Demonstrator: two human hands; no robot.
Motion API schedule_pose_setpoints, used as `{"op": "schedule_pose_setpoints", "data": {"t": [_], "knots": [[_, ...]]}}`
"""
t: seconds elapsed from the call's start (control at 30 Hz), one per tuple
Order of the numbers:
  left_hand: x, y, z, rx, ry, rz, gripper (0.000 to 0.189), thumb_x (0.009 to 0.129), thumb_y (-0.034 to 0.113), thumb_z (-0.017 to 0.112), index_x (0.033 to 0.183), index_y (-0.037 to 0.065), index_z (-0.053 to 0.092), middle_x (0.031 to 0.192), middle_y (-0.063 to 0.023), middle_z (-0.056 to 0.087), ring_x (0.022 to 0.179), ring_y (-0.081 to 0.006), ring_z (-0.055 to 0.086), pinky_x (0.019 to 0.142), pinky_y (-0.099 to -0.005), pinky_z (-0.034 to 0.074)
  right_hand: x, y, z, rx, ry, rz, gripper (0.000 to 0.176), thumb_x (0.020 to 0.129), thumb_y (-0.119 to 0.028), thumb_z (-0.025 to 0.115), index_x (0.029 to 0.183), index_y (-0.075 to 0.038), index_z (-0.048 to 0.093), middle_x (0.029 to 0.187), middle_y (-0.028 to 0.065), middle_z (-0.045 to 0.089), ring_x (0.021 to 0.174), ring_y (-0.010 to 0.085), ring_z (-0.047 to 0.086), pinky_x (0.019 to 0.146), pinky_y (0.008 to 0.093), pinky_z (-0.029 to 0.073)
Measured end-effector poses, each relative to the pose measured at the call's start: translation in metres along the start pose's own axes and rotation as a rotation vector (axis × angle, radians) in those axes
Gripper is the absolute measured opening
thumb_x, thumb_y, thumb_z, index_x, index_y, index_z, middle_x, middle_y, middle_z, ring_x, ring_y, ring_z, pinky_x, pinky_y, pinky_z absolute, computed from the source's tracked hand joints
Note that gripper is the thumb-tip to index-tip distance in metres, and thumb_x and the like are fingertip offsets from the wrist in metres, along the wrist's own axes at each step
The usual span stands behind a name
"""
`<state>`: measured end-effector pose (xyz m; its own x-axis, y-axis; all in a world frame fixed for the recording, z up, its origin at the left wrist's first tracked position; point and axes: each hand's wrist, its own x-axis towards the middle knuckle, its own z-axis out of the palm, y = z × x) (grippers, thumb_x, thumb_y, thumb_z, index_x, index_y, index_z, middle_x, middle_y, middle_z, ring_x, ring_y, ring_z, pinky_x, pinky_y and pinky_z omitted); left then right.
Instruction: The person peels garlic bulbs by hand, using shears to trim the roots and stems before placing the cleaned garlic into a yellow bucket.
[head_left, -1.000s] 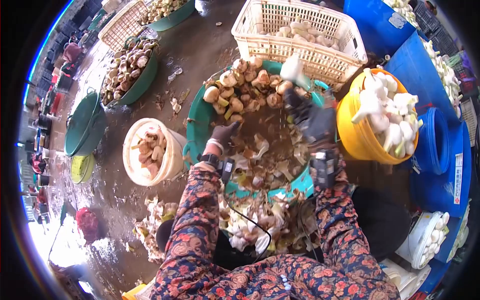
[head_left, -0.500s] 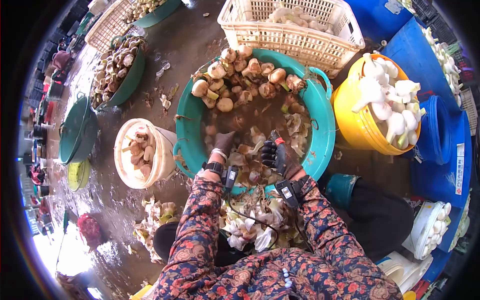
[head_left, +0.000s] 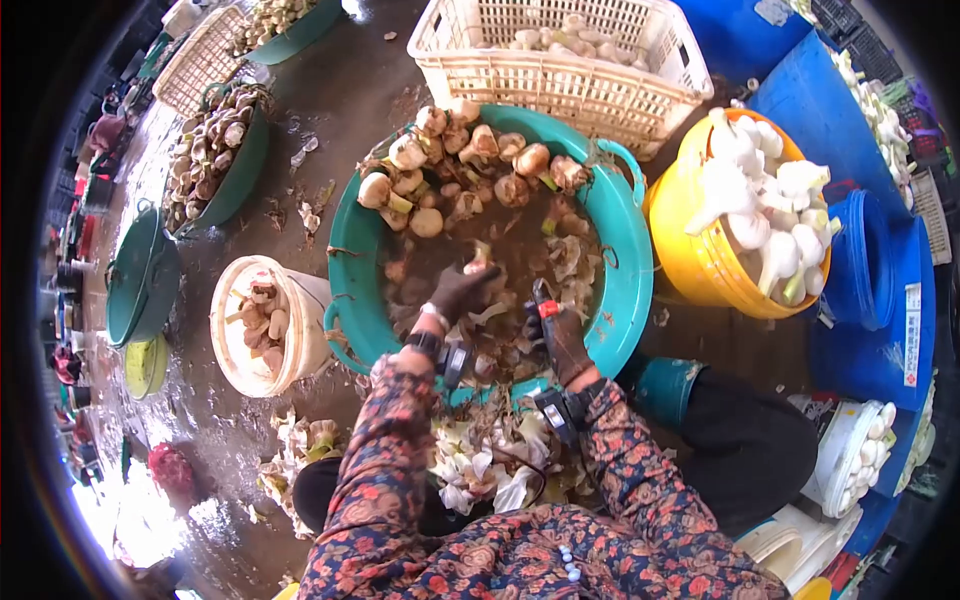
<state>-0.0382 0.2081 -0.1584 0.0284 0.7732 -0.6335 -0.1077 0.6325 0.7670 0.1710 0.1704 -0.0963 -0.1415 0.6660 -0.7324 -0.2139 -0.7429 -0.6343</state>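
My left hand (head_left: 462,290), in a dark glove, is over the middle of the green tub (head_left: 627,300), its fingers closed round a garlic bulb (head_left: 480,258) whose top shows above them. To its right, my right hand (head_left: 560,335), also gloved and with a red band at a finger, is closed on a small dark tool (head_left: 542,295) that points up. Muddy water and loose peelings (head_left: 570,265) lie below both hands. Unpeeled garlic bulbs (head_left: 425,222) are heaped at the far side of the tub.
A yellow bucket (head_left: 690,240) of peeled garlic stands at the right, beside blue bins (head_left: 905,300). Behind the tub is a white crate (head_left: 560,90). At the left are a white bucket (head_left: 300,330) and green tubs (head_left: 245,175). Peelings (head_left: 490,460) are piled in front.
My left hand has moved up and inward and now shows a bulb in its grip. My right hand has turned, with the tool now visible. The whole view has shifted slightly.
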Motion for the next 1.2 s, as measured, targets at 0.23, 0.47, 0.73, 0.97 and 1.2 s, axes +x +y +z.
{"op": "schedule_pose_setpoints", "data": {"t": [0.23, 0.47, 0.73, 0.97, 1.2], "knots": [[-0.157, 0.045, 0.056, 0.665, 0.109, 0.698, 0.057, 0.06, 0.026, 0.079, 0.107, 0.006, 0.055, 0.097, -0.0117, 0.06, 0.09, -0.0268, 0.059, 0.08, -0.0346, 0.046, -0.033, 0.0, 0.023, -0.875, 0.206, -0.553, 0.03, 0.075, -0.034, 0.061, 0.077, -0.005, 0.066, 0.071, 0.0225, 0.06, 0.073, 0.0405, 0.059, 0.062, 0.0455, 0.045], [-0.209, 0.061, 0.056, 0.983, 0.213, 0.761, 0.06, 0.059, 0.031, 0.08, 0.108, 0.006, 0.057, 0.091, -0.012, 0.06, 0.081, -0.0282, 0.059, 0.076, -0.0368, 0.047, -0.086, -0.018, 0.027, -1.027, 0.017, -0.698, 0.039, 0.077, -0.04, 0.06, 0.077, -0.001, 0.064, 0.074, 0.0241, 0.059, 0.073, 0.0403, 0.058, 0.062, 0.0457, 0.045], [-0.242, 0.047, 0.052, -0.061, -0.128, 0.402, 0.053, 0.074, 0.025, 0.07, 0.116, -0.001, 0.05, 0.098, -0.0043, 0.06, 0.084, -0.0095, 0.057, 0.071, -0.0242, 0.048, -0.136, -0.012, 0.021, -0.025, -0.331, -0.256, 0.03, 0.089, -0.03, 0.05, 0.094, -0.003, 0.061, 0.074, 0.0038, 0.062, 0.057, 0.0146, 0.059, 0.051, 0.0263, 0.047], [-0.258, 0.035, 0.075, 0.106, 0.148, 0.675, 0.07, 0.067, 0.019, 0.079, 0.125, 0.0, 0.043, 0.107, -0.0091, 0.056, 0.103, -0.0142, 0.051, 0.085, -0.0273, 0.044, -0.129, -0.003, 0.015, -0.026, -0.484, 0.118, 0.062, 0.083, -0.064, 0.039, 0.104, -0.009, 0.058, 0.076, 0.0028, 0.06, 0.055, 0.0153, 0.055, 0.048, 0.0267, 0.045], [-0.253, 0.017, 0.059, 0.408, 0.227, 0.647, 0.027, 0.077, 0.003, 0.066, 0.104, 0.002, 0.061, 0.087, -0.0023, 0.064, 0.075, -0.0076, 0.055, 0.068, -0.0226, 0.045, -0.11, 0.011, 0.012, -0.277, -0.581, -0.273, 0.042, 0.085, -0.045, 0.057, 0.094, -0.005, 0.062, 0.078, -0.0022, 0.057, 0.066, 0.0055, 0.046, 0.053, 0.0216, 0.038]]}}
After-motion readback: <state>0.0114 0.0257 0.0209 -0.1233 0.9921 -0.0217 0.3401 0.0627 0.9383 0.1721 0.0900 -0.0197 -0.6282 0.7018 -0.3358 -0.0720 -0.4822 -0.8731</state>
